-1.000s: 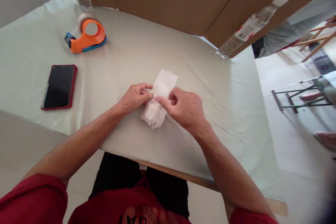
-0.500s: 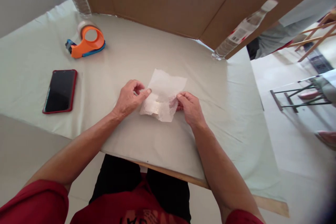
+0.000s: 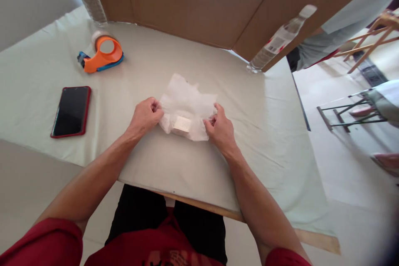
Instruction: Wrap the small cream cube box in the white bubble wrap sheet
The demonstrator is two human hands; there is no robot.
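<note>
mid-frame, my left hand and right hand pinch a white wrapping sheet, a pale block at its lower edge.

This looks like a makeshift workspace; cloth-covered table, cardboard partition and tape dispenser show it.

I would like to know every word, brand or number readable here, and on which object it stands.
No text reads clearly.
Left bottle: label too blurred.
Right bottle: label print too small.
Red shirt: lettering cut off by the picture's edge, unreadable.
Pale block: too blurred to tell any marks.
</note>
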